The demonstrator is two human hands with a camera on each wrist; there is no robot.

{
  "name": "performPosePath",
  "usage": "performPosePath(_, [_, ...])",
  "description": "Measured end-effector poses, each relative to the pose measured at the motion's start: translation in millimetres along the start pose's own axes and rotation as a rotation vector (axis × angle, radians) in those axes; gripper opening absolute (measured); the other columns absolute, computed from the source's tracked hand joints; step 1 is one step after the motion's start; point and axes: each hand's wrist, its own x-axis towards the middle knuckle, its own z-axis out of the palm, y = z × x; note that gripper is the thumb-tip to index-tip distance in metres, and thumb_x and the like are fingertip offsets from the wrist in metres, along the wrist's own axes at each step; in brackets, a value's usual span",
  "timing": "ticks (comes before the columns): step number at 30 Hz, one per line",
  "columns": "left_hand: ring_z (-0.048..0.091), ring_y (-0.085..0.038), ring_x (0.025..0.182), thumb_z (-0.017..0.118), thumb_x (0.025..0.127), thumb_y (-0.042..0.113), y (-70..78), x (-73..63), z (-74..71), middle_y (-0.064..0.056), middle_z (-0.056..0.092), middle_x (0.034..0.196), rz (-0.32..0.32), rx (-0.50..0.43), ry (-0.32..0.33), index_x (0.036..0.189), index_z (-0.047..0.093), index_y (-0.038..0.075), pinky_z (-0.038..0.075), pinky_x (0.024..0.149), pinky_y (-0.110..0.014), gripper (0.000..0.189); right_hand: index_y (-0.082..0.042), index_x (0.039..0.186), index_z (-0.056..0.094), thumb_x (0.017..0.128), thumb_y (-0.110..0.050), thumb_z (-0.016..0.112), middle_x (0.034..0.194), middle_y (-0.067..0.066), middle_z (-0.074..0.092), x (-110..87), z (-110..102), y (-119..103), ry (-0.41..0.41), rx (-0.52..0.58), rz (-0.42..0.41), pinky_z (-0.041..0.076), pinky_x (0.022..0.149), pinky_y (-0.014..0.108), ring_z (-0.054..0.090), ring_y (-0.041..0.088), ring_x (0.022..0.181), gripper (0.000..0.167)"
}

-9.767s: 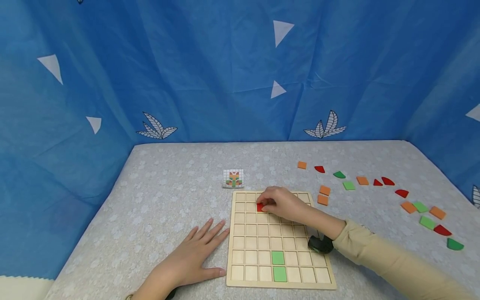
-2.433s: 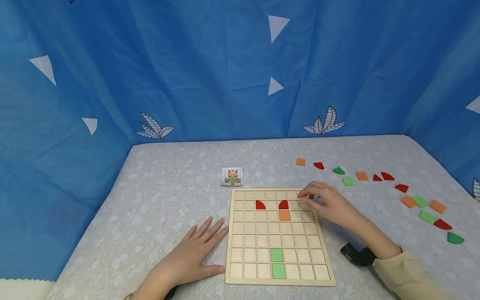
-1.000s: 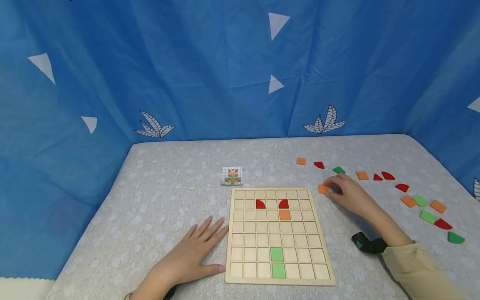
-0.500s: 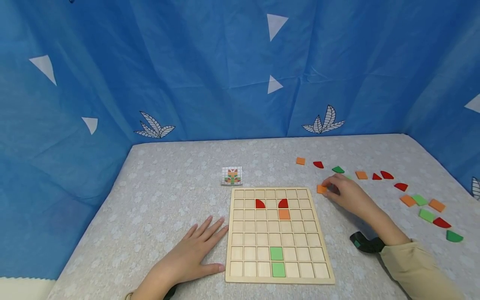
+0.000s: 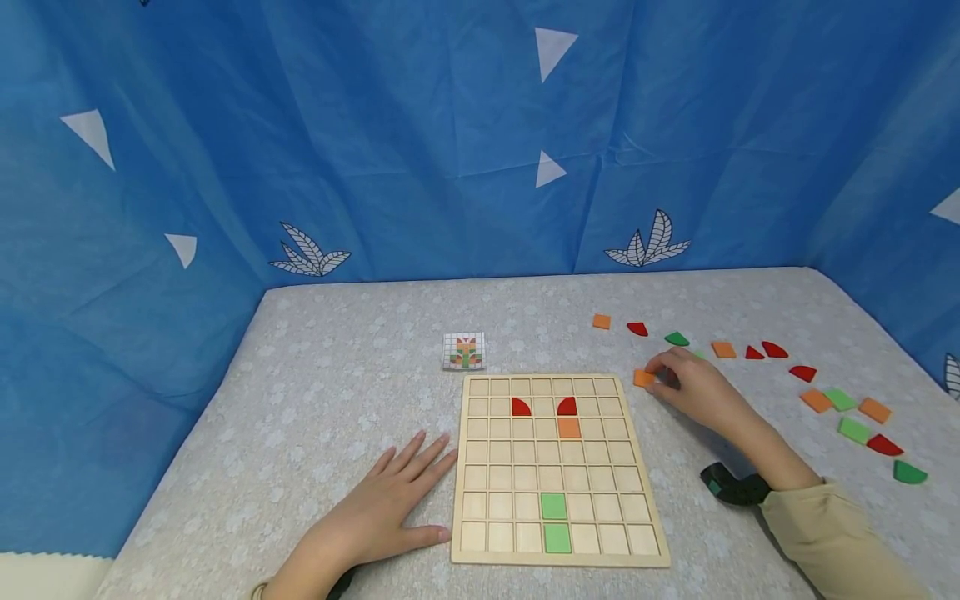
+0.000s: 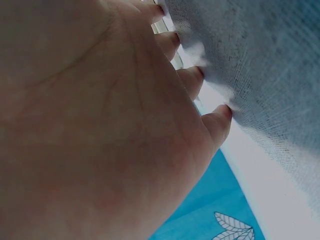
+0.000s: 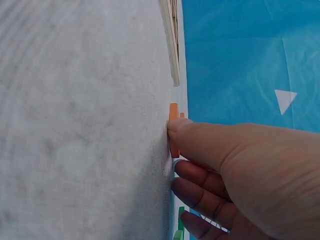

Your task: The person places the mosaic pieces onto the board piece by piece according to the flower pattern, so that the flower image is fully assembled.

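Note:
At the board's right, my right hand (image 5: 697, 390) pinches a small orange square tile (image 5: 643, 377) lying at table level. The right wrist view shows the thumb on the edge of this orange tile (image 7: 173, 110). My left hand (image 5: 382, 508) rests flat on the cloth, fingers spread, fingertips by the board's left edge. The wooden grid board (image 5: 459, 467) bears a red quarter-circle piece (image 5: 521, 407), a second red piece (image 5: 567, 407), an orange tile (image 5: 569, 428) right below that one, and two light green tiles (image 5: 553, 507) near the front. In the left wrist view the palm (image 6: 100, 130) fills most of the frame.
Behind the board lies a small pattern card (image 5: 464, 352). Loose orange, red and green pieces, such as a green one (image 5: 910, 472) and an orange one (image 5: 602, 322), trail across the right side. A blue curtain (image 5: 420, 167) stands behind the table.
Since the earliest frame, a second red piece and an orange tile have come onto the board. My right hand has moved right, off the board, to the orange tile. My left hand stays put.

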Motion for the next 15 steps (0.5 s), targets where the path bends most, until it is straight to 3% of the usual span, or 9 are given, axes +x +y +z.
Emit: performPosePath(15, [0.005, -0.026, 0.14, 0.048, 0.085, 0.065, 0.3, 0.2, -0.9, 0.0, 0.013, 0.155, -0.006, -0.006, -0.011, 0.15, 0.024, 0.02, 0.012, 0.105, -0.058, 0.083, 0.0, 0.095, 0.065, 0.078, -0.005, 0.075, 0.084, 0.007, 0.057, -0.2, -2.4, -2.2, 0.019, 0.002, -0.025, 0.045, 0.064, 0.038, 0.049, 0.022, 0.074, 0.02])
